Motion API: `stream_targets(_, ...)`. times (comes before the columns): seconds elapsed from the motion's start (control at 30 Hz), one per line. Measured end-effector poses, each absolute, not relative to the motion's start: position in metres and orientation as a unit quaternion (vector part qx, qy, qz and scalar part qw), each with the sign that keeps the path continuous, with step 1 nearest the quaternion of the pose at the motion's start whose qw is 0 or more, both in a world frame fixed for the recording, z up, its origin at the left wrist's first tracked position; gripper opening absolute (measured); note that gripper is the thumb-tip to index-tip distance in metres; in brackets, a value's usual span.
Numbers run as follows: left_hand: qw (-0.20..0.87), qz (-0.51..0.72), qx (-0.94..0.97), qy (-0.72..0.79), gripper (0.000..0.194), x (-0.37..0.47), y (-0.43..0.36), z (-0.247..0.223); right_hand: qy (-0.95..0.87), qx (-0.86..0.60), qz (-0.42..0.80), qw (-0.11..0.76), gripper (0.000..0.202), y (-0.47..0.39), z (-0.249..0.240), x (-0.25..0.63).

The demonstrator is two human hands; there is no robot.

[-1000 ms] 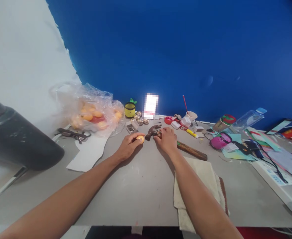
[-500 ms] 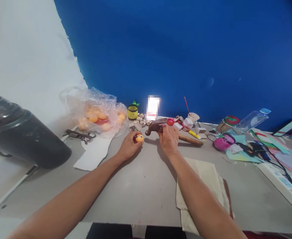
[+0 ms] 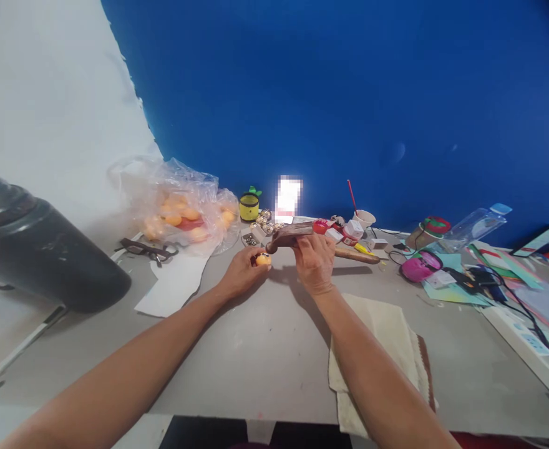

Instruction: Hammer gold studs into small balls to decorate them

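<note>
My left hand (image 3: 242, 272) has its fingers closed round a small orange ball (image 3: 263, 260), holding it against the desk. A small dark or shiny patch shows on top of the ball, too small to make out. My right hand (image 3: 315, 262) grips a claw hammer (image 3: 356, 255) with a wooden handle, close behind its brown metal head. The hammer lies roughly level, its striking face just above the ball's top; I cannot tell whether they touch. Beyond the left hand stands a small box of metal bits (image 3: 250, 239), beside several shiny gold balls (image 3: 266, 216).
A clear bag of orange balls (image 3: 176, 215), eyeglasses (image 3: 148, 251) and a large dark flask (image 3: 54, 249) are on the left. A folded cloth (image 3: 372, 330) lies under my right forearm. A paper cup (image 3: 364, 218), pink pouch (image 3: 421, 267), plastic bottle (image 3: 475, 227) and papers fill the right.
The hammer's head has moved left and over the orange ball, with my right hand carrying it. My left hand keeps its hold on the ball in nearly the same spot.
</note>
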State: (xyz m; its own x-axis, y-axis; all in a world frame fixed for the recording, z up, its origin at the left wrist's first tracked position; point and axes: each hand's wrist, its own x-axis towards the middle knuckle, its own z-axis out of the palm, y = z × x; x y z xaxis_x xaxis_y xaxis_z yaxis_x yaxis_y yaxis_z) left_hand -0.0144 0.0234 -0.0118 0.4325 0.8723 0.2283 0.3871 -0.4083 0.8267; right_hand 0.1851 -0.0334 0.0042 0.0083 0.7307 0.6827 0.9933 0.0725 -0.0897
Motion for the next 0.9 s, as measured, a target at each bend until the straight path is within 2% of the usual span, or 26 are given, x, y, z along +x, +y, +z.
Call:
stream_targets(0.1, 0.355, 0.330, 0.777, 0.402, 0.027, -0.0139, 0.0223, -0.0102, -0.689, -0.648, -0.178, 0.273, 0.030, -0.0349, 0.0084, 0.1839)
stream_targets(0.27, 0.368, 0.340, 0.755, 0.422, 0.032, -0.0135, 0.0220, -0.0097, -0.656, -0.667, -0.192, 0.296, 0.033, -0.0345, 0.0104, 0.1841)
stream_targets(0.73, 0.382, 0.355, 0.741, 0.423, 0.033, -0.0121, 0.0211, -0.0110, -0.684, -0.663, -0.167, 0.254, 0.034, -0.0355, 0.0109, 0.1820)
stream_targets(0.9, 0.397, 0.357, 0.723, 0.438, 0.037, -0.0127, 0.0208, -0.0085, -0.664, -0.670, -0.177, 0.280, 0.034, -0.0374, 0.0121, 0.1812)
